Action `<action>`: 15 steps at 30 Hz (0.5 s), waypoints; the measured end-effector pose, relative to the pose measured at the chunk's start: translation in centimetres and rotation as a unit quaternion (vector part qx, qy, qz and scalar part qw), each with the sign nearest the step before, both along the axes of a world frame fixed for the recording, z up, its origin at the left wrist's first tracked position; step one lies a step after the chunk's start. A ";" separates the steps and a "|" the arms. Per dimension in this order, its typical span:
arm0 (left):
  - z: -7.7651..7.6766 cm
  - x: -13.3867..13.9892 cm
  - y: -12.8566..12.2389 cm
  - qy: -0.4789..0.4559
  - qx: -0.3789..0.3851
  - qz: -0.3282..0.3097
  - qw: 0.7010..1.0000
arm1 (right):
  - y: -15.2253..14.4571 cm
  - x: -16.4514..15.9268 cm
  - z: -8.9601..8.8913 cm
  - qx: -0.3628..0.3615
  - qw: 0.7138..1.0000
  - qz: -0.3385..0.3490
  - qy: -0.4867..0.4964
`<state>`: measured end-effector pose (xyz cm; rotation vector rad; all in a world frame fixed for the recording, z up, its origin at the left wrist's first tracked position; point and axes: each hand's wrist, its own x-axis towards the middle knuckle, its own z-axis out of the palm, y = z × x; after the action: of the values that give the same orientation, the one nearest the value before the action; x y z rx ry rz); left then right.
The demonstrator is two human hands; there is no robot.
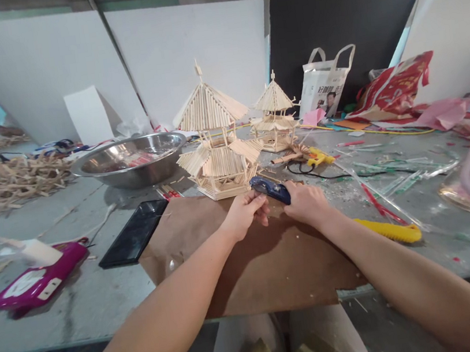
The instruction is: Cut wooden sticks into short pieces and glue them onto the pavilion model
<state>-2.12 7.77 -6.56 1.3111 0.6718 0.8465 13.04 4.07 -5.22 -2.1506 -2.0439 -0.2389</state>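
Observation:
My right hand (308, 203) is wrapped round a dark blue hand tool (272, 189), whose exact kind I cannot make out. The fingers of my left hand (249, 212) are pinched together at the tool's far end; anything between them is too small to name. Both hands are above a brown board (270, 270) on the table. Just behind them stands a pagoda model (219, 160) built of thin wooden sticks, with two tiers of roof. A smaller stick pagoda (275, 113) is farther back on the right.
Left of the board lie a black phone-like slab (134, 237) and a purple power strip (41, 276). Behind them are a steel basin (129, 170) and a stick pile (12, 181). On the right are a yellow glue gun (320, 156), a yellow-handled cutter (394, 230) and plastic scraps (405, 175).

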 end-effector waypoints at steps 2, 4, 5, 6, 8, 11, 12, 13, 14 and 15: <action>0.0 0.0 0.0 0.000 -0.002 0.002 1.000 | 0.1 0.0 -0.1 -0.002 1.000 0.000 -0.001; 0.0 0.0 0.0 0.003 -0.003 0.003 1.000 | 0.1 0.0 -0.1 0.001 1.000 0.000 -0.003; 0.0 0.0 0.0 0.006 -0.004 0.004 1.000 | 0.1 0.0 -0.1 0.002 1.000 -0.001 -0.004; 0.0 0.0 0.0 0.011 -0.005 0.005 1.000 | 0.1 0.0 -0.1 0.002 1.000 0.000 -0.005; 0.1 0.0 0.0 0.019 -0.009 0.008 1.000 | 0.1 0.0 -0.1 -0.001 1.000 0.000 -0.005; 0.2 0.0 0.0 0.022 -0.013 0.013 1.000 | 0.1 0.0 0.0 -0.011 1.000 0.000 0.000; 0.2 0.0 0.0 0.022 -0.014 0.013 1.000 | 0.2 0.0 0.0 -0.011 1.000 0.001 0.001; 0.2 0.0 0.0 0.022 -0.014 0.013 1.000 | 0.2 0.1 0.0 -0.011 1.000 0.003 0.003; 0.2 0.0 0.0 0.023 -0.014 0.013 1.000 | 0.2 0.1 0.0 -0.009 1.000 0.005 0.003; 0.3 0.0 0.0 0.023 -0.014 0.014 1.000 | 0.2 0.1 0.0 -0.008 1.000 0.006 0.004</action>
<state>-2.11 7.77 -6.30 1.3014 0.7384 0.8291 13.17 4.25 -5.20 -2.1442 -2.0602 -0.2122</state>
